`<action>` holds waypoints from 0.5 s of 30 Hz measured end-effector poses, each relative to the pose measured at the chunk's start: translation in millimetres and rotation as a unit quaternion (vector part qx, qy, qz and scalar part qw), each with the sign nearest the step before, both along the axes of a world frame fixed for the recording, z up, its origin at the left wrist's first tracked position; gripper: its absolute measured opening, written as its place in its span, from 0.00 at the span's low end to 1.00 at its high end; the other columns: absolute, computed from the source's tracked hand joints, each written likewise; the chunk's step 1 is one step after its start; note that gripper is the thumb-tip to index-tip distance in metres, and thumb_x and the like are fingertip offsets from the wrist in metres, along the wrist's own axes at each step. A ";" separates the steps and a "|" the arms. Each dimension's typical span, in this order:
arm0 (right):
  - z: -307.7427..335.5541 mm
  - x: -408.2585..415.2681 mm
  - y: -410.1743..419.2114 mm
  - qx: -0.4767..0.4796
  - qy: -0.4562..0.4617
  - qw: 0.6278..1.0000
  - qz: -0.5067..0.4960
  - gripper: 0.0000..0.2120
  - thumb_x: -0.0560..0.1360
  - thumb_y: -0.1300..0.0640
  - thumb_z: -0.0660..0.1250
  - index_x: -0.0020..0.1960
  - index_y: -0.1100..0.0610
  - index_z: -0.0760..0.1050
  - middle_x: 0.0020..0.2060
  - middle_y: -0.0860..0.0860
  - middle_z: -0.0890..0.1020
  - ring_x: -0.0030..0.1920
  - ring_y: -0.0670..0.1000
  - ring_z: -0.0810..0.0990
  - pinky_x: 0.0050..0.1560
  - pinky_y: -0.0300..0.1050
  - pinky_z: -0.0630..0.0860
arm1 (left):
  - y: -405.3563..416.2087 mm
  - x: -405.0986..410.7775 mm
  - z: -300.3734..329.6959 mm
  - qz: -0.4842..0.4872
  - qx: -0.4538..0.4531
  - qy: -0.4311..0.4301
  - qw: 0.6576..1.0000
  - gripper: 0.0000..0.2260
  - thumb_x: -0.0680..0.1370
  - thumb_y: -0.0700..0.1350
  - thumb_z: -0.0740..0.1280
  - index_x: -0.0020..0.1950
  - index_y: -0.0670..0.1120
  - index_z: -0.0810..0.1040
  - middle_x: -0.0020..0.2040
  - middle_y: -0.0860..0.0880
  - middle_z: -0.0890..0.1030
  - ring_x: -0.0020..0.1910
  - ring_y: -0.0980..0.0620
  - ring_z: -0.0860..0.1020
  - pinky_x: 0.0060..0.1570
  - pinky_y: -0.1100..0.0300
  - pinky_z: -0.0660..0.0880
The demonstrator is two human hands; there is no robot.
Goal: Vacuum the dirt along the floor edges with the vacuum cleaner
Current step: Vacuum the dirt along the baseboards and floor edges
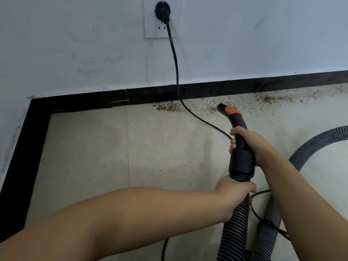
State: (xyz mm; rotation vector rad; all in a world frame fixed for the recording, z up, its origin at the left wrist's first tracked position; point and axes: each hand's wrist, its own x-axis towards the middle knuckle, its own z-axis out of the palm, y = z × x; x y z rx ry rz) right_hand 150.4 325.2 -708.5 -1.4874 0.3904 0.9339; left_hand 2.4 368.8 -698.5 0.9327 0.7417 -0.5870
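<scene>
Both hands clamp the vacuum: right hand [250, 144] on the curved black handle [240, 132], left hand [235, 196] on the ribbed hose [235, 228].
Its open nozzle [222, 108], behind an orange collar [232, 110], points at reddish-brown dirt [167, 107] scattered along the far black skirting [207, 90]; my power cord [175, 59] hangs from the wall socket [162, 17] to the floor [90, 147].
</scene>
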 end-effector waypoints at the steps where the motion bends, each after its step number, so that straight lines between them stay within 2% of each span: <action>1: -2.8 3.3 -0.3 -0.003 0.002 1.000 -0.007 0.07 0.73 0.59 0.67 0.45 0.58 0.69 0.25 0.53 0.74 0.22 0.50 0.72 0.29 0.43 0.76 | 0.7 4.2 -2.0 -0.001 -0.001 0.002 1.000 0.05 0.73 0.37 0.67 0.45 0.44 0.72 0.31 0.45 0.74 0.25 0.49 0.72 0.30 0.59 0.73; 5: -15.0 10.1 6.6 -0.030 0.013 0.999 0.002 0.07 0.74 0.59 0.67 0.43 0.59 0.68 0.25 0.53 0.73 0.22 0.50 0.73 0.29 0.43 0.76 | 4.0 13.0 -10.6 0.009 -0.013 0.022 1.000 0.07 0.74 0.37 0.67 0.49 0.42 0.72 0.33 0.45 0.74 0.26 0.48 0.72 0.31 0.57 0.73; 15: -27.3 -5.7 67.1 -0.047 -0.011 0.992 0.117 0.08 0.74 0.61 0.67 0.49 0.61 0.68 0.24 0.54 0.75 0.21 0.52 0.74 0.28 0.44 0.77 | 33.3 -7.1 -30.1 0.095 -0.032 0.054 0.993 0.06 0.74 0.37 0.67 0.48 0.42 0.73 0.32 0.45 0.75 0.25 0.48 0.73 0.31 0.57 0.75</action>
